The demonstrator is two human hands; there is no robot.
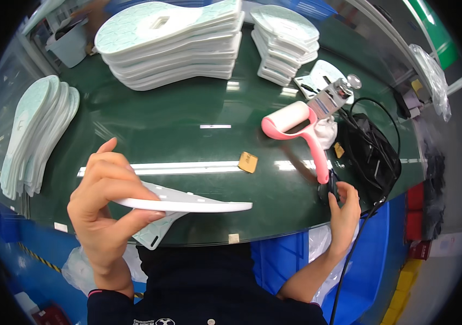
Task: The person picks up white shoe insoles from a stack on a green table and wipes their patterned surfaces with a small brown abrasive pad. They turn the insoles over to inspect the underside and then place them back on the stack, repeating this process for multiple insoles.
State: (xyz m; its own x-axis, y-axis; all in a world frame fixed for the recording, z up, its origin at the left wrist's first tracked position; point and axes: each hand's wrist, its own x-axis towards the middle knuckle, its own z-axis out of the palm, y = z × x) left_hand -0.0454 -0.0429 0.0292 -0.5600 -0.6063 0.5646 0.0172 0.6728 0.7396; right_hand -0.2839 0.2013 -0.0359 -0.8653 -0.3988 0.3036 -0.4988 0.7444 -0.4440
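My left hand (109, 200) pinches a thin white curved panel (204, 207) between thumb and fingers, tilted nearly edge-on above the table's front edge. Below it shows a pale mint slotted piece (152, 234); whether it is a separate panel I cannot tell. At the right, my right hand (344, 208) has its thumb and forefinger closed at a small dark object (329, 187), too hidden to name. Just beyond these fingers lies a pink-handled lint roller (317, 143) with a white roll.
Mint-topped panels stand in a large stack (171, 70), a smaller stack (282, 49) and a leaning row (38, 130). On the green table (187, 124) are a yellowish square (247, 162), a metal-ended device (331, 97) and a black bag (369, 154) with a cable. Blue bins (279, 257) sit below.
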